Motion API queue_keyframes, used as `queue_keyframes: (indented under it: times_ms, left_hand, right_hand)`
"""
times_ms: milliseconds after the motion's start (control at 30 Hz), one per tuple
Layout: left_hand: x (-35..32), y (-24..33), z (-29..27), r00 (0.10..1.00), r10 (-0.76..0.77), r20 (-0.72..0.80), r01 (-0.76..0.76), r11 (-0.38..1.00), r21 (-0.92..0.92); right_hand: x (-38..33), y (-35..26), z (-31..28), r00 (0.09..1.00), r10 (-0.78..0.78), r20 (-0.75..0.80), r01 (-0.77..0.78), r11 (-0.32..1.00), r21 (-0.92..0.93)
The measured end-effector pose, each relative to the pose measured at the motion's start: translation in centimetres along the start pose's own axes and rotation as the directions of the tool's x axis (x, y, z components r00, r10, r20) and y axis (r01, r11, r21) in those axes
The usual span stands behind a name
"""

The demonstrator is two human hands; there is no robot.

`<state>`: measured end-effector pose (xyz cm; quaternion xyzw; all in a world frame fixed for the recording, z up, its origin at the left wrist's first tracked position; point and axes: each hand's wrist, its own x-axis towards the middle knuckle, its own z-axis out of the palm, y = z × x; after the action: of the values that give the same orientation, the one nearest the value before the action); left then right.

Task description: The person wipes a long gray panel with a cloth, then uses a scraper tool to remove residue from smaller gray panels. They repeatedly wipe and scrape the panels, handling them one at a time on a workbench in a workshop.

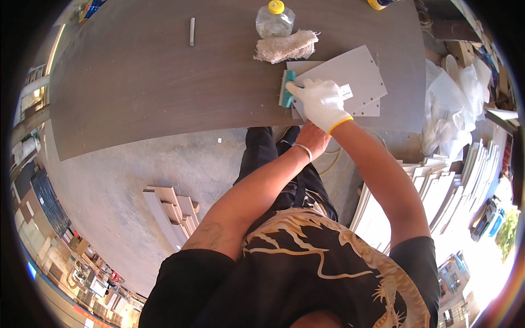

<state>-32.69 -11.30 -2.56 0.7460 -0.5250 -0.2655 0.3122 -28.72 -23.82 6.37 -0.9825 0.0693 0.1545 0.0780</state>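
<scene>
A white knitted glove with a yellow cuff covers my right hand (324, 103), which lies over a stack of flat grey panels (355, 71). Its thumb stretches left onto a teal block-shaped tool (286, 88) with a pale strip along one side; the other fingers look apart from the tool. My left hand (315, 138) is bare, with a pale band at the wrist. It reaches under my right wrist near the table's front edge, and its fingers are hidden. The top panel sits askew, with small holes along its right end and a white label (345, 91) beside the glove.
The dark table (164, 71) bears a clear bottle with yellow cap (275, 22), a rolled cloth (287, 47) and a pale stick (192, 31). Plastic wrapping (451, 104) lies right of it. Boards stand at lower left (172, 210) and right (437, 183). A thin hose (332, 161) crosses the floor.
</scene>
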Motion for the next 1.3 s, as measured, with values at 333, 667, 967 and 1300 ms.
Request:
queue_keyframes:
  times_ms: [333, 667, 967, 1300]
  left_hand:
    - [0.2, -1.3, 0.8, 0.980, 0.159, 0.123, -0.197, 0.650, 0.733]
    - [2.2, -1.2, 0.3, 0.980, 0.093, -0.176, 0.013, 0.852, 0.523]
    - [-1.3, 2.6, -10.7, 0.982, 0.170, -0.087, -0.144, 0.959, 0.246]
    - [-0.8, -4.1, -15.9, 0.894, -0.447, -0.027, 0.396, 0.817, -0.420]
  right_hand:
    - [-0.2, -3.6, -0.5, 1.000, -0.014, 0.027, 0.013, 0.999, 0.039]
    - [-13.8, -5.4, 1.1, 0.781, 0.613, -0.121, -0.258, 0.493, 0.831]
    - [-30.8, -2.7, 7.6, 0.158, 0.987, 0.037, -0.329, 0.017, 0.944]
    - [-28.2, -8.6, 9.9, 0.267, 0.941, 0.209, -0.188, -0.162, 0.969]
